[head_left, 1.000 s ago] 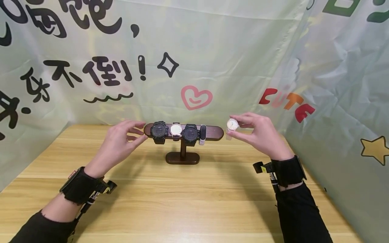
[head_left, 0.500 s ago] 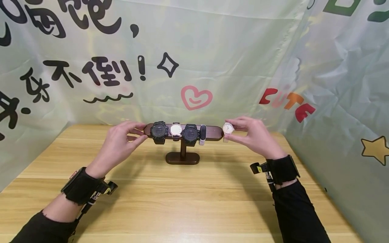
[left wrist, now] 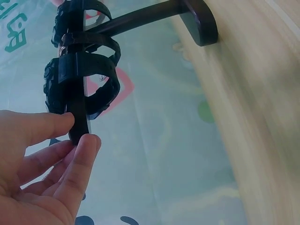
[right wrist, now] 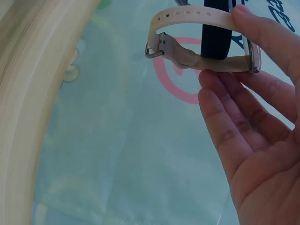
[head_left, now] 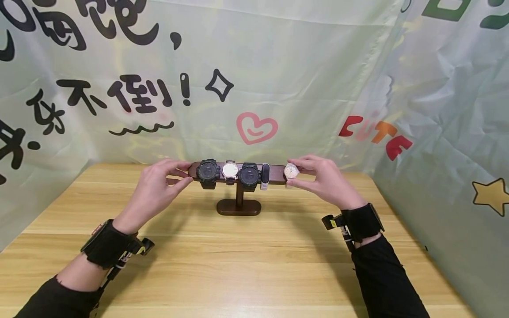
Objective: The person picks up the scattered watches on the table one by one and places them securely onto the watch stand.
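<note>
A dark wooden watch stand (head_left: 277, 173) holds a row of watches on its bar. From the left come a black watch (head_left: 208, 170), a watch with a pale dial (head_left: 230, 170), another black watch (head_left: 249, 175) and a slim fitness band (head_left: 265, 176). My left hand (head_left: 161, 185) pinches the bar's left end between thumb and fingers; the left wrist view shows the fingertips on it. At the other end my right hand (head_left: 322, 179) pinches a white watch (head_left: 291, 171) by its case. Its buckled strap loop (right wrist: 187, 18) surrounds the bar's tip in the right wrist view.
The stand's foot (head_left: 239, 206) rests on a wood-grain table (head_left: 246, 260). Behind and to the right hangs a pale printed cloth (head_left: 302, 66) with lettering, a pink heart and a star.
My right hand has moved left with the white watch, bringing it from beside the stand onto the right end of the bar. The left hand has kept its place.
</note>
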`<state>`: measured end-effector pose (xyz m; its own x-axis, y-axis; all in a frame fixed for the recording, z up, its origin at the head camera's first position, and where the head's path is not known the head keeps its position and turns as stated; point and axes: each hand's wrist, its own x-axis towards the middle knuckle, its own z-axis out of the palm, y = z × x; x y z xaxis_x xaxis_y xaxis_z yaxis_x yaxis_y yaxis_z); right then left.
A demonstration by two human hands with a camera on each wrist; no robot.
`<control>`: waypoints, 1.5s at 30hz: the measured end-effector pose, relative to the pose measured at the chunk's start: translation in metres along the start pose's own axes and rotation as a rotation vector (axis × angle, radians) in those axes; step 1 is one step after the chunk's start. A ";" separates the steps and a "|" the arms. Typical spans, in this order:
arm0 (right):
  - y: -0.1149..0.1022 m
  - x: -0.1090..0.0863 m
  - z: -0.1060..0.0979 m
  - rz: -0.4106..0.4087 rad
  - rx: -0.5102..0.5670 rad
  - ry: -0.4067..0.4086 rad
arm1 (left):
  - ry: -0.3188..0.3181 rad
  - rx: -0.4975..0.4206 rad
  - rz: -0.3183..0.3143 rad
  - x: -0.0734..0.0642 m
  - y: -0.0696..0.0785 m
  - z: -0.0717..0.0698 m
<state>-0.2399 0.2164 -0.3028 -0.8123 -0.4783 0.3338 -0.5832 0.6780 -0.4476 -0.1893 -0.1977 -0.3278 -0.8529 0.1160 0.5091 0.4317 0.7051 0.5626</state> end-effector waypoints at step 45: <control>-0.010 0.011 0.034 -0.102 -0.016 0.038 | 0.014 -0.017 0.010 0.000 -0.002 0.003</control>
<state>-0.2437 0.1851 -0.3230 -0.7473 -0.5239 0.4087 -0.6624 0.6360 -0.3959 -0.1911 -0.1973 -0.3312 -0.8443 0.1136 0.5238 0.4456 0.6919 0.5682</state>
